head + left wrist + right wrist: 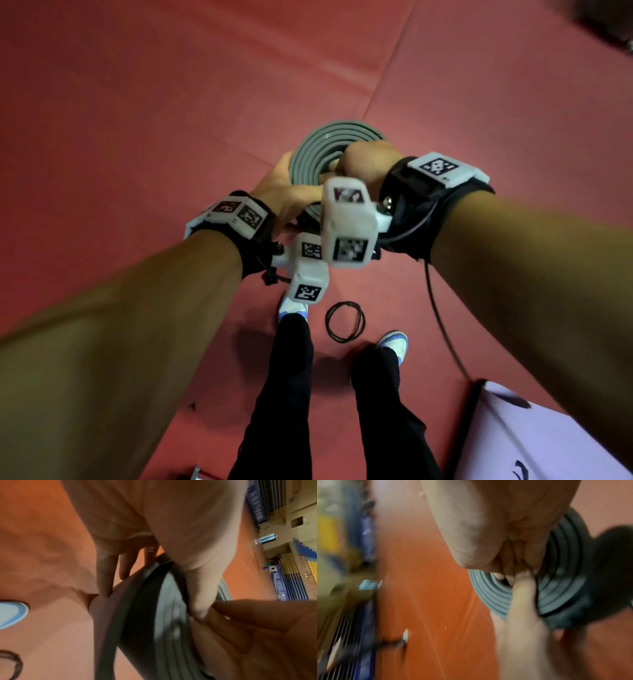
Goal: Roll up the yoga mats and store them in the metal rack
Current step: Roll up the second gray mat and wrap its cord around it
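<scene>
1. Progress: one grey yoga mat (320,150) is fully rolled into a tight coil and is held upright, end-on to the head camera, above the red floor (171,102). As I judge it, rolling of this mat is finished, while storing is not: no metal rack can be made out in any view, so the carry and the placing remain.
2. More work seems left. A lilac mat (548,442) lies flat at the lower right of the head view, not yet rolled.
3. Left hand (284,192): it wraps the side of the roll, thumb over the upper rim and fingers (104,574) curled against the outer layer.
4. Right hand (368,161): closed over the top rim, its fingertips (518,577) tucked into the coil near the centre, gripping the inner layers.
5. Loops of thin black elastic cord (345,322) lie on the floor between the person's shoes (394,346), near the feet. They may be ties for the rolls; whether one is on this roll is too blurred to say.
6. Materials: the mat looks like thick, soft foam, matt, its edge showing neat concentric bands; it should squash a little under grip and spring open if released. The floor is matt padded matting with straight seams.
</scene>
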### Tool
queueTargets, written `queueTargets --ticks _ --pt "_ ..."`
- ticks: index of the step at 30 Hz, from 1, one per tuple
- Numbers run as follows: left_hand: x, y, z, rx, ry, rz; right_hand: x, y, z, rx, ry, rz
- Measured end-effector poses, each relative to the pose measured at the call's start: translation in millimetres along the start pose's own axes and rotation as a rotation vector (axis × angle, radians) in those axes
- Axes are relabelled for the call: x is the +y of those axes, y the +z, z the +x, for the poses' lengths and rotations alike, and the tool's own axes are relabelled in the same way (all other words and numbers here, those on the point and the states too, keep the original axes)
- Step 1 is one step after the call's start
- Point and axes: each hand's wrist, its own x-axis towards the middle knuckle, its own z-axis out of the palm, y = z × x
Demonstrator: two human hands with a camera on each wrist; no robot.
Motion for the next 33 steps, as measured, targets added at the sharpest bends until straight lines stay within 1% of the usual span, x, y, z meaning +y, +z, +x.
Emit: queueTargets --ticks 1,2,3,4,5,6,7,9,10,11,13,15,17,19,20,21,22,23,24,25,27,28,30,32,33 --pt "-5 1 7 0.016 0.043 0.075 -2 1 -4 0.045 -0.020 0.063" --pt "-5 3 5 0.064 0.048 0.148 -2 0 -8 0.096 -0.019 0.047" --pt "-6 5 11 0.112 0.054 0.217 -1 -4 -9 0.220 -0.087 -0.120" --pt "-3 7 13 0.145 0.064 0.268 1 -6 -7 0.282 -0.146 -0.331" --pt "0 9 16 0.144 0.069 0.319 4 -9 -10 0.302 -0.188 -0.461" --pt "6 9 18 0.130 0.075 0.400 7 -12 -10 0.284 -0.244 -0.571" --pt "10 8 19 0.090 0.086 0.489 8 -14 -12 0.234 -0.251 -0.572" --pt "14 7 24 -0.012 0.086 0.625 17 -12 -9 0.127 -0.180 -0.588" --pt "14 9 25 -0.034 0.093 0.680 22 -6 -5 0.117 -0.166 -0.625" --pt "11 10 24 -0.023 0.103 0.718 25 -1 -6 0.141 -0.178 -0.644" --pt "3 13 23 0.062 0.115 0.725 32 5 -6 0.201 -0.135 -0.577" --pt "3 13 24 0.114 0.123 0.739 41 9 -7 0.240 0.015 -0.357" --pt "11 14 30 0.108 0.108 0.767 51 14 -7 0.225 0.176 -0.112" --pt "19 15 35 0.085 0.114 0.827 57 17 -8 0.170 0.218 0.118" --pt "21 16 36 0.090 0.137 0.872 59 18 -10 0.148 0.233 0.182" --pt "22 17 36 0.102 0.153 0.910 59 18 -12 0.137 0.235 0.197" --pt "21 19 34 0.108 0.163 0.945 60 18 -12 0.149 0.222 0.129" --pt "19 22 30 0.103 0.175 0.975 60 17 -12 0.181 0.201 0.002" --pt "17 26 27 0.081 0.192 1.015 60 18 -11 0.220 0.159 -0.102" --pt "14 32 23 0.051 0.218 1.060 61 17 -14 0.238 0.099 -0.155" --pt "8 43 15 -0.009 0.295 1.156 68 20 -18 0.207 0.003 -0.203" --pt "5 50 12 -0.029 0.326 1.183 76 23 -21 0.207 0.005 -0.207" --pt "1 65 7 -0.070 0.362 1.171 95 26 -32 0.225 0.055 -0.162" --pt "-6 78 1 -0.123 0.362 1.139 111 29 -40 0.238 0.087 -0.090" --pt "-10 92 -3 -0.163 0.362 1.126 123 29 -47 0.255 0.107 -0.041"
